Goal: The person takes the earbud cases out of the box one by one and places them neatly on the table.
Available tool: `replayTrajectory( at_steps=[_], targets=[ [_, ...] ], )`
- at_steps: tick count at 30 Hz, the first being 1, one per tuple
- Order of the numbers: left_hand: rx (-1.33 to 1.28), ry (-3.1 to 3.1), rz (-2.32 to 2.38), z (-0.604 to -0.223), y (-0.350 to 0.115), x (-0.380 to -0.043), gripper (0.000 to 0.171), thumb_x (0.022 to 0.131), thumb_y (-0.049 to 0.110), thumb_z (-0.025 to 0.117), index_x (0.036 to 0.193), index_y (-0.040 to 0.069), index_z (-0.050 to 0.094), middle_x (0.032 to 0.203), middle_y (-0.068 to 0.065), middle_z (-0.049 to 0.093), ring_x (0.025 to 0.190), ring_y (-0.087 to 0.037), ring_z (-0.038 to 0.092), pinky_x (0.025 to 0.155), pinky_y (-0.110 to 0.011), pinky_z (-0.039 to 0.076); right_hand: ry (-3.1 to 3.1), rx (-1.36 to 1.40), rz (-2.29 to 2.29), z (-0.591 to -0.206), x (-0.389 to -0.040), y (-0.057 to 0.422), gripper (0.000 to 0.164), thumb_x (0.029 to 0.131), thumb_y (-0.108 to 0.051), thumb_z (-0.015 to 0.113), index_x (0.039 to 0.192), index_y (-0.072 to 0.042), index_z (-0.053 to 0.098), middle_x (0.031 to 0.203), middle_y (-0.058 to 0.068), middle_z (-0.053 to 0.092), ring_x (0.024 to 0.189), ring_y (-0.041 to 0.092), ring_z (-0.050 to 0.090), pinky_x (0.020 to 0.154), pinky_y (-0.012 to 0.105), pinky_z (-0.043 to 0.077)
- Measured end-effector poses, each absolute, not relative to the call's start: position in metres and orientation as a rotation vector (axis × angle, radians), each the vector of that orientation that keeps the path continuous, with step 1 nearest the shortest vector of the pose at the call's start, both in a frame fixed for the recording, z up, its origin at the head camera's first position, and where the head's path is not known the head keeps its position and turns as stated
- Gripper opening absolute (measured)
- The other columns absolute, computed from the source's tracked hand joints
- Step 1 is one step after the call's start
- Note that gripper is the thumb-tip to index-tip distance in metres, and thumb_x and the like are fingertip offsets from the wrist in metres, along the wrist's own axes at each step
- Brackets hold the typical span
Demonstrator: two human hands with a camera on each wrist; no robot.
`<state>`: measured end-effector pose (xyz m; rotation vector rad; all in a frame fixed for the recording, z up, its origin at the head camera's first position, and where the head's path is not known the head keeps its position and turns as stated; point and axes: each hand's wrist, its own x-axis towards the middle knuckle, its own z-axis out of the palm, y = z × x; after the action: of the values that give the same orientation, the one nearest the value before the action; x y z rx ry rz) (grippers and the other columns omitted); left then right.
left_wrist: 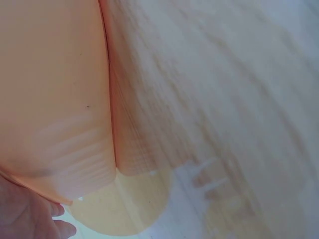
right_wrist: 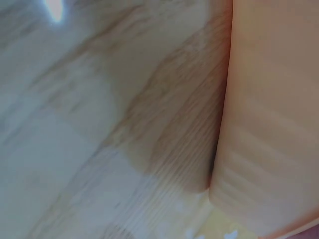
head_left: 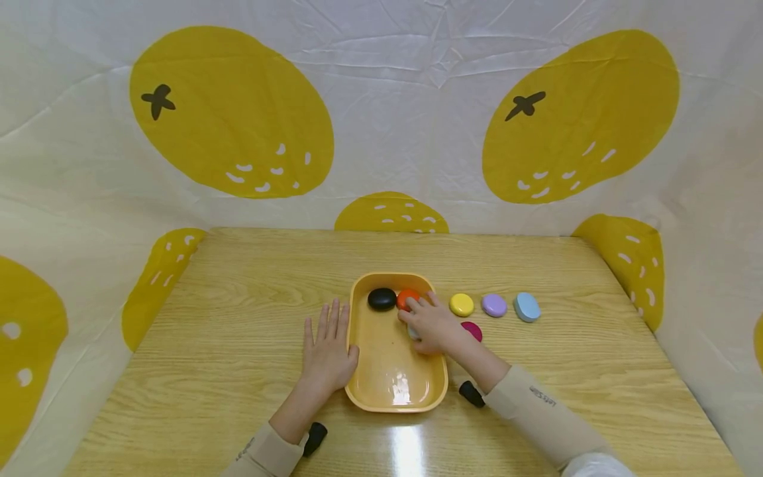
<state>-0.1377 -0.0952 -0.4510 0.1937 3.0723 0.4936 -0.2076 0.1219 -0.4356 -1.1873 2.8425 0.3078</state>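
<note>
A yellow-orange tray (head_left: pixel 396 401) stands on the table in the head view. Inside, near its far end, lie a smooth black oval piece (head_left: pixel 382 299) and a round orange piece (head_left: pixel 407 298). My right hand (head_left: pixel 438 328) reaches over the tray's right rim, fingers bent around a pale rounded piece (head_left: pixel 412 332) that they partly cover. My left hand (head_left: pixel 329 354) lies with straight, spread fingers along the left rim, its thumb overlapping the edge. The tray wall (left_wrist: pixel 55 74) fills much of the left wrist view, with fingers at the lower corner. The right wrist view shows its opposite wall (right_wrist: pixel 274 99).
Right of the tray sit a yellow piece (head_left: pixel 461 305), a purple piece (head_left: pixel 494 305) and a light blue piece (head_left: pixel 527 307). A crimson piece (head_left: pixel 473 330) is partly behind the right wrist. White cloth with yellow fruit shapes (head_left: pixel 232 112) surrounds the wooden table (head_left: pixel 250 278).
</note>
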Motion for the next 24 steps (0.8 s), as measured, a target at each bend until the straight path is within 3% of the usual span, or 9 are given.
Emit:
replayTrajectory(
  at_steps=[9,18,24],
  targets=[
    [0.198,3.071,0.502,-0.451,-0.095,-0.137,0.070,0.088,0.027,0.045,0.147,0.007,0.013,0.153,-0.013,0.006,0.140,-0.031,0.002,0.108,-0.054,-0.003,2.834,-1.159,0.296,-0.436,-0.207,0.120,0.053,0.071,-0.029,0.070,0.120,-0.015,0.054,0.117,0.006,0.048,0.109,0.025,0.049,0.101,0.051,0.028],
    [0.201,3.076,0.507,-0.450,-0.095,-0.137,0.070,0.088,0.027,0.045,0.147,0.006,0.014,0.153,-0.013,0.007,0.140,-0.031,0.002,0.108,-0.054,-0.002,2.864,-1.280,0.024,-0.435,-0.209,0.123,0.042,0.065,-0.014,0.070,0.105,-0.013,0.058,0.104,0.004,0.045,0.094,0.023,0.046,0.085,0.040,0.038],
    [0.207,3.084,0.502,-0.450,-0.095,-0.136,0.069,0.089,0.027,0.045,0.147,0.006,0.015,0.153,-0.014,0.008,0.139,-0.031,0.004,0.108,-0.055,-0.001,2.911,-1.364,-0.239,-0.421,-0.208,0.139,0.045,0.063,-0.009,0.071,0.106,-0.012,0.059,0.109,0.006,0.046,0.097,0.025,0.046,0.082,0.041,0.043]
  ],
)
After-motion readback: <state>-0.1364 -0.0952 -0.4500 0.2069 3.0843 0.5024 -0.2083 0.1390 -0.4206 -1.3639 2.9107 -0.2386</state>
